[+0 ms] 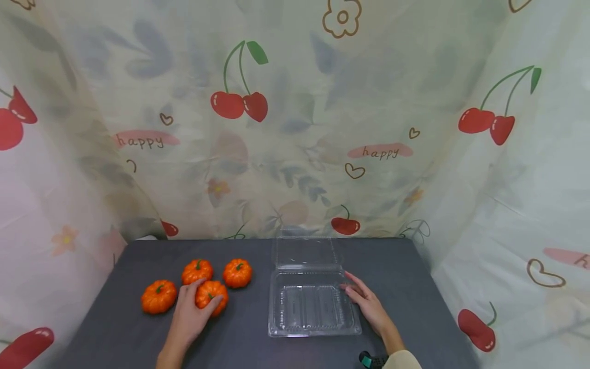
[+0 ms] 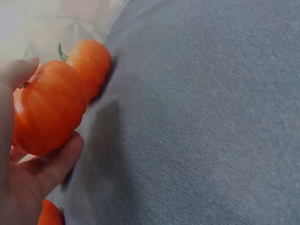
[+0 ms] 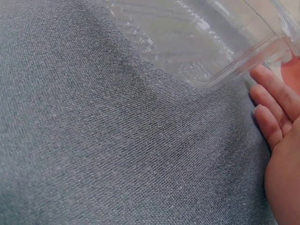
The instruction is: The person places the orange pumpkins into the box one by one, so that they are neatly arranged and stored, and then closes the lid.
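My left hand [image 1: 191,312] grips a small orange pumpkin [image 1: 212,296] between thumb and fingers. In the left wrist view this pumpkin [image 2: 50,108] looks slightly raised, with a shadow on the cloth beside it. Three other pumpkins stand close by: one at the left [image 1: 159,296], one behind [image 1: 196,271] and one to the right [image 1: 237,272]. A clear plastic container [image 1: 315,332] lies with its lid [image 1: 305,252] folded back. My right hand [image 1: 371,305] is at the container's right side, fingers extended; in the right wrist view, fingertips [image 3: 260,72] are beside its wall.
Dark grey cloth [image 1: 249,346] covers the table. A pale printed curtain [image 1: 295,128] surrounds the back and both sides. A dark band with a teal part [image 1: 369,360] is at my right wrist, beside a cream sleeve [image 1: 402,360].
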`<state>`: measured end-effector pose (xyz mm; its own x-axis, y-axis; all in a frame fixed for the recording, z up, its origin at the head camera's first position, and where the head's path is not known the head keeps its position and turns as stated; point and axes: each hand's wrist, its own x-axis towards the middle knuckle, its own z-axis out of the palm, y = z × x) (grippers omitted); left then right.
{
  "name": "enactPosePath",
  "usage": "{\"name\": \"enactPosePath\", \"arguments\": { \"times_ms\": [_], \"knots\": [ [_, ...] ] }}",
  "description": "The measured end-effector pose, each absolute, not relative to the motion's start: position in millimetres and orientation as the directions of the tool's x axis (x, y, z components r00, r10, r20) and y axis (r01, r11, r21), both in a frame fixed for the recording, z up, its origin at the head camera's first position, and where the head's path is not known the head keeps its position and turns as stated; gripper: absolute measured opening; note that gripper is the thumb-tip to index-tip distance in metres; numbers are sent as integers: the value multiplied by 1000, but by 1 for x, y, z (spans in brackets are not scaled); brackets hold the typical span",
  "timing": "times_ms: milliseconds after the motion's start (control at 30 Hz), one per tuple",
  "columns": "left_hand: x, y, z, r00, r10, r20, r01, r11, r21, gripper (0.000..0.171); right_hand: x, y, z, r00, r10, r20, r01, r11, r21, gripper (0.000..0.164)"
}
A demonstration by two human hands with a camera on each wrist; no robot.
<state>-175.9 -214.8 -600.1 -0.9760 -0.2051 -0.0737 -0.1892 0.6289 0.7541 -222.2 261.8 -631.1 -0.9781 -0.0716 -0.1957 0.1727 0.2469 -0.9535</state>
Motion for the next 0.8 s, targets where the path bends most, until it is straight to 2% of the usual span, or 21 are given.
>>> {"name": "enactPosePath", "arguments": {
  "times_ms": [300,633,800],
  "knots": [
    [-182,-208,-598,-984,-169,61,-51,592,804,84,-223,262,-633,-977,-64,-202,179,260,-949,53],
    [-187,-201,-596,-986,-103,132,50,570,820,81,-223,261,-632,-976,-78,-202,176,253,-951,52],
    [-191,-194,-592,-982,-61,177,110,575,811,88,-223,262,-631,-975,-70,-211,187,258,-948,51]
  ]
}}
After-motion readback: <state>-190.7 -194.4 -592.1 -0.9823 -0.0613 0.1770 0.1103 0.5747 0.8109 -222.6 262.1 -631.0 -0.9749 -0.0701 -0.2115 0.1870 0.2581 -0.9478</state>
